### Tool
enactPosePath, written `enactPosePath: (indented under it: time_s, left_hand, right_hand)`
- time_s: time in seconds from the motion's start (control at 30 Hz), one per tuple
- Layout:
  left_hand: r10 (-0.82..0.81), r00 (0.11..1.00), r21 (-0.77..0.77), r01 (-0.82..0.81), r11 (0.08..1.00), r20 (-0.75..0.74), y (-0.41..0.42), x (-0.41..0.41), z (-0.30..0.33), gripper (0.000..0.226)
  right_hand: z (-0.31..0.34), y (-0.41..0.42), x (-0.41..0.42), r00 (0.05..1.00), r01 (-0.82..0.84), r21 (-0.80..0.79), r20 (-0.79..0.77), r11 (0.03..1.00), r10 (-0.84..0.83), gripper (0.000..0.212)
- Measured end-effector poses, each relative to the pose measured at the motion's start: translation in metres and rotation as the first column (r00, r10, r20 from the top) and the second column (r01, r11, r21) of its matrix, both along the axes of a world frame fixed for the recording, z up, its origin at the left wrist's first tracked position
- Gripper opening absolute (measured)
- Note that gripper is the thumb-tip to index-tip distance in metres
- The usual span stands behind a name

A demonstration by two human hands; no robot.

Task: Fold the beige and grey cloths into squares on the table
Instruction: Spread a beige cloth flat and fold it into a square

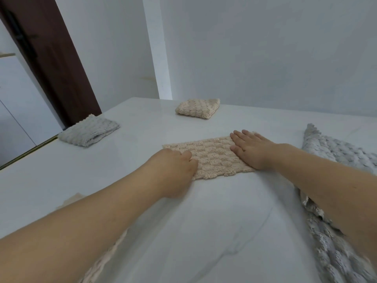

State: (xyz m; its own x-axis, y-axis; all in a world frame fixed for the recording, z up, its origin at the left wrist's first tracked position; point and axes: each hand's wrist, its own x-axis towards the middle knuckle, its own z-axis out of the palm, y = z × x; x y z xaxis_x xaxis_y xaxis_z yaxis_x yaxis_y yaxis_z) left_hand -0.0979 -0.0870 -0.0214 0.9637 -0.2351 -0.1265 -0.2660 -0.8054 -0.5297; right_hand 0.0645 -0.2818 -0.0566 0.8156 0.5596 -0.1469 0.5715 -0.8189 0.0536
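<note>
Beige cloth [212, 156] flat at centre of white surface [224, 221]. Right hand [253, 149] pressed on its right end, fingers straight, grip released. Left hand [177, 162] on left end, fingers curled, pinching cloth edge. Folded beige square [197, 108] far centre; folded grey square [89, 130] far left. Unfolded grey cloth [334, 152] along right side, under right forearm.

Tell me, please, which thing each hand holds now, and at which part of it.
The left hand grips the left end of the beige cloth. The right hand holds nothing: it lies flat on the cloth's right end.
</note>
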Motion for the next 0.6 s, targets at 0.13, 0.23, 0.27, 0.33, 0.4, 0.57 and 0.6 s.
enactPosePath:
  time_s: [0.13, 0.23, 0.27, 0.33, 0.4, 0.57, 0.6]
  left_hand:
    - [0.103, 0.989, -0.076, -0.111, 0.991, -0.101, -0.042, -0.005, 0.001, 0.032]
    - [0.061, 0.979, -0.225, -0.105, 0.969, -0.192, -0.092, -0.031, -0.001, 0.028]
    - [0.028, 0.983, -0.282, -0.079, 0.956, -0.181, -0.1, -0.039, -0.002, 0.029]
    - [-0.031, 0.988, -0.486, -0.046, 0.873, -0.151, -0.101, -0.048, -0.001, 0.027]
    - [-0.079, 0.977, -0.631, -0.066, 0.773, -0.199, -0.083, -0.051, 0.001, 0.029]
    - [-0.112, 0.993, -0.396, 0.091, 0.914, -0.031, -0.037, -0.056, -0.005, 0.037]
    - [-0.106, 0.994, -0.416, 0.08, 0.906, -0.04, -0.034, -0.056, -0.005, 0.033]
  right_hand:
    - [0.017, 0.012, -0.013, 0.962, 0.038, -0.216, 0.271, 0.976, 0.023, 0.059]
    - [0.021, 0.029, -0.03, 0.963, 0.049, -0.142, 0.268, 0.989, -0.009, 0.055]
    - [0.022, 0.033, -0.034, 0.969, 0.031, -0.099, 0.246, 0.995, -0.006, 0.052]
    - [0.024, 0.033, -0.042, 0.946, -0.059, -0.012, 0.318, 0.998, 0.06, 0.04]
    - [0.025, 0.027, -0.049, 0.893, -0.161, 0.063, 0.434, 0.985, 0.119, 0.028]
    - [0.01, 0.008, -0.061, 0.981, -0.146, 0.214, 0.159, 0.966, 0.113, 0.026]
    - [0.004, 0.004, -0.063, 0.978, -0.161, 0.213, 0.166, 0.964, 0.127, 0.028]
